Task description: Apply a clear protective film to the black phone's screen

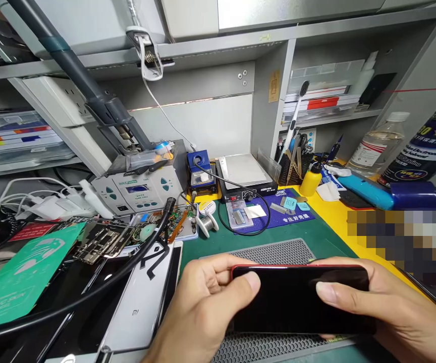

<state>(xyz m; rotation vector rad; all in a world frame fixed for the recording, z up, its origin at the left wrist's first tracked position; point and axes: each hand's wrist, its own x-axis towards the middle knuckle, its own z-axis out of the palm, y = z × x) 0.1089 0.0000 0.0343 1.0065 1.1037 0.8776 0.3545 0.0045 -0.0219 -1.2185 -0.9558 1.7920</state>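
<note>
A black smartphone with a red edge is held flat between both hands above a grey perforated mat. My left hand grips its left end, thumb lying on the dark screen and fingers curled behind. My right hand wraps the right end, thumb resting on the glass. The screen is dark.
A white phone back cover and a black cable lie left. A soldering station, hot plate, solder spool, yellow bottle, tool cup and spray can stand behind. A green sheet lies far left.
</note>
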